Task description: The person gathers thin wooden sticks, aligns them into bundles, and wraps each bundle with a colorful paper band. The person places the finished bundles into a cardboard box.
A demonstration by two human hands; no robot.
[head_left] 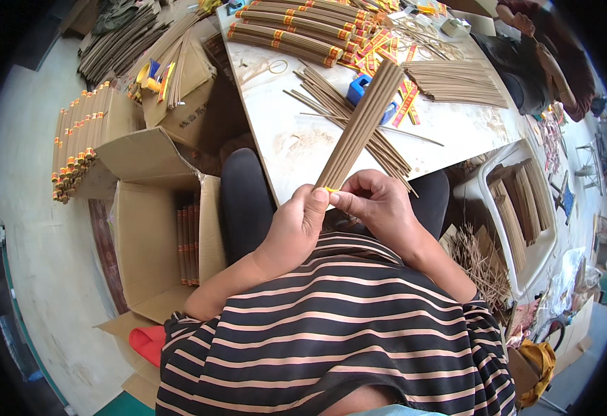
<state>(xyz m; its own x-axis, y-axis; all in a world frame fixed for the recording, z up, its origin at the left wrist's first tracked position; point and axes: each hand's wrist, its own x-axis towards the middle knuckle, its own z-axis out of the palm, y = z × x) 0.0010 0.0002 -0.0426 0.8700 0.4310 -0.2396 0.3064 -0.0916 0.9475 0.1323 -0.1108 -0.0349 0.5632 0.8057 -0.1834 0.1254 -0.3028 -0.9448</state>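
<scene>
My left hand (303,216) grips the lower end of a bundle of brown incense sticks (364,125), which tilts up and to the right above the table edge. With thumb and fingers closed, my right hand (380,208) pinches a small yellow band (330,189) at the bundle's lower end. Loose incense sticks (387,154) lie on the table just behind the bundle. Beside them is a blue tape dispenser (359,89), partly hidden by the bundle. Red and yellow paper labels (406,104) lie scattered near it.
Banded incense bundles (286,41) are stacked at the back of the white table (283,132). An open cardboard box (133,236) stands at my left, a white bin (484,201) of sticks at my right. Another person's arm (553,69) shows at the far right.
</scene>
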